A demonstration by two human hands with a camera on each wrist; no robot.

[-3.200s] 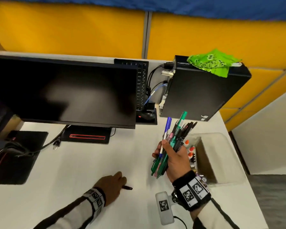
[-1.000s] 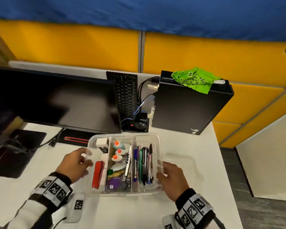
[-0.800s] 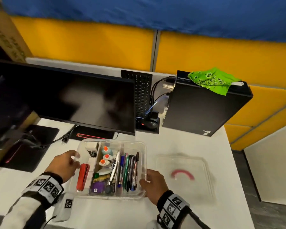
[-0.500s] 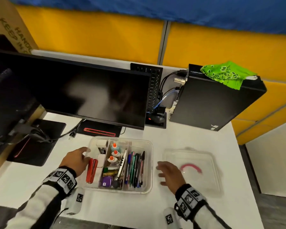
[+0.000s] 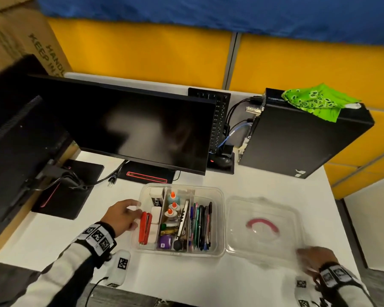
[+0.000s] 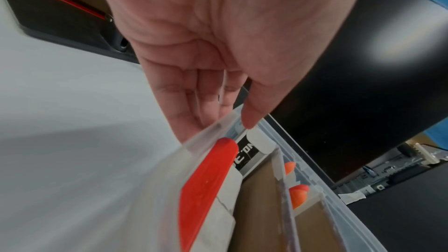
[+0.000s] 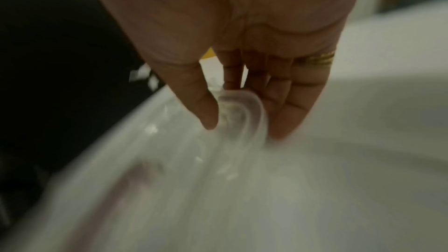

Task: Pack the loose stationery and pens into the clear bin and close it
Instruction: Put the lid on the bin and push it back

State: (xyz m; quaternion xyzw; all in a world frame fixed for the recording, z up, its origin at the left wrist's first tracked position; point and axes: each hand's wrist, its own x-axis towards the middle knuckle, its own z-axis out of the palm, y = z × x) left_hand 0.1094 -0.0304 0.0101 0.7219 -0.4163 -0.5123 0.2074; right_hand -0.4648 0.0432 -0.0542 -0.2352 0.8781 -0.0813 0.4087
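The clear bin [image 5: 217, 220] stands open on the white desk, with pens [image 5: 201, 224] in its right section, glue bottles [image 5: 172, 206] in the middle and a red stapler [image 5: 145, 228] at the left. My left hand [image 5: 135, 212] holds the bin's left wall [image 6: 208, 129]: the thumb [image 6: 249, 120] lies over the rim and the fingers [image 6: 191, 102] outside. The clear lid [image 5: 262, 209] with a pink handle [image 5: 263, 224] lies flat just right of the bin. My right hand [image 5: 302, 253] pinches the lid's near right corner [image 7: 242, 110] between thumb and fingers; that view is blurred.
A black monitor [image 5: 142, 129] stands just behind the bin, its base [image 5: 146, 176] close to the far wall. A black computer case [image 5: 297, 138] with a green cloth [image 5: 315, 103] stands at the back right. The desk's right edge [image 5: 350, 240] runs near the lid.
My right hand let go of the bin's right wall and moved right to the lid's near right corner. The left hand stays on the bin's left wall.
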